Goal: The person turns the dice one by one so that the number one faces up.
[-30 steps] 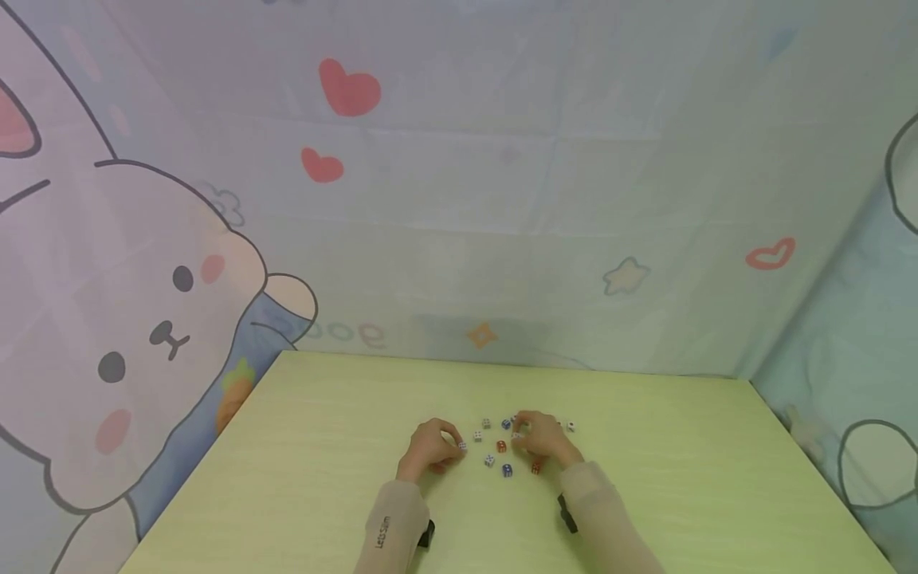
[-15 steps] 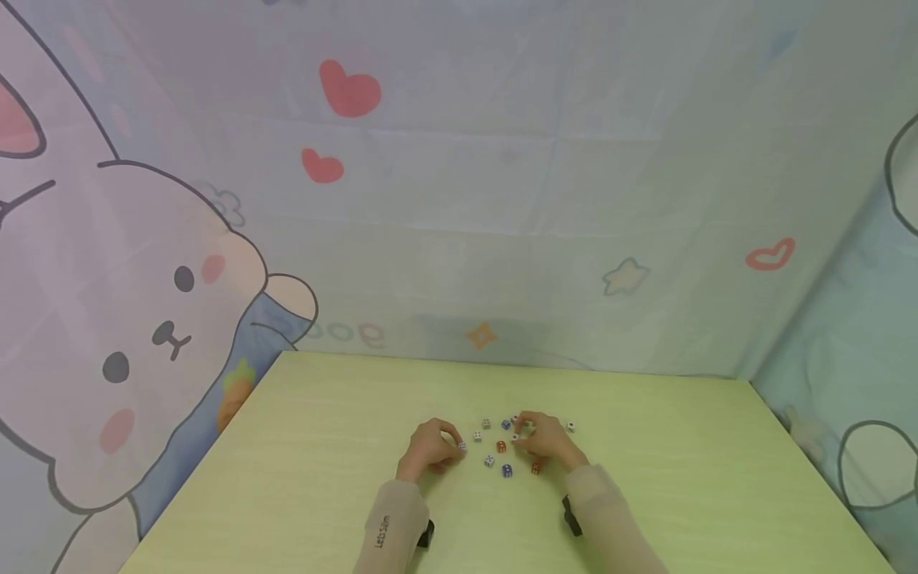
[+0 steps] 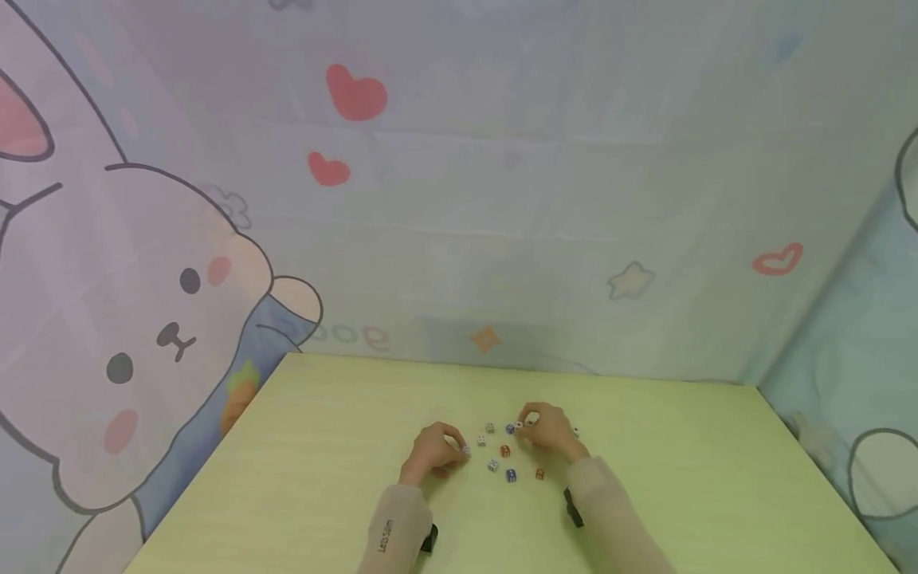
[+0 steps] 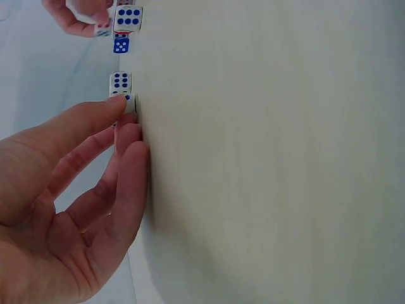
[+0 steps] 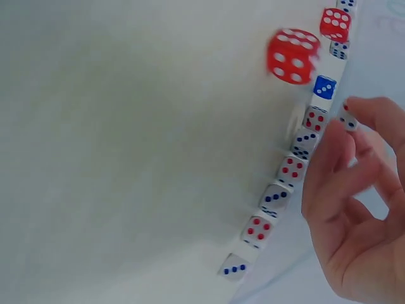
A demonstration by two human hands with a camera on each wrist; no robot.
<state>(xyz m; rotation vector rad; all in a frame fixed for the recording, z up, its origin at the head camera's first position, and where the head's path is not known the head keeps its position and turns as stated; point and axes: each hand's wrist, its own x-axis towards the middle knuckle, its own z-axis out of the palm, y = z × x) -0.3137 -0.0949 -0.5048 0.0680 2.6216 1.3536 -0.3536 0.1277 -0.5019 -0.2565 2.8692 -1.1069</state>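
My left hand (image 3: 434,448) rests low over the table, pinching a white die (image 4: 130,102) between thumb and fingers. Another white die (image 4: 121,81) stands right beside it in the left wrist view. To the right, my right hand (image 3: 548,428) pinches a small white die (image 5: 348,120) between thumb and index finger, apparently just above the table. Between the hands lie a red die (image 3: 505,451), blue dice such as the blue die (image 3: 511,476), and several white ones, including a white die (image 3: 493,465). A second red die (image 3: 540,473) sits nearer me, below the right hand.
In the right wrist view, several white dice, among them a white die (image 5: 257,231), appear along a slanting line beside the hand. One white die (image 3: 576,432) lies right of the right hand. The pale yellow table (image 3: 344,446) ends at a printed cloth backdrop (image 3: 459,199).
My right hand has moved slightly away from me with the white die in its fingers. The left hand keeps its pinch in place. The head view has shifted a little.
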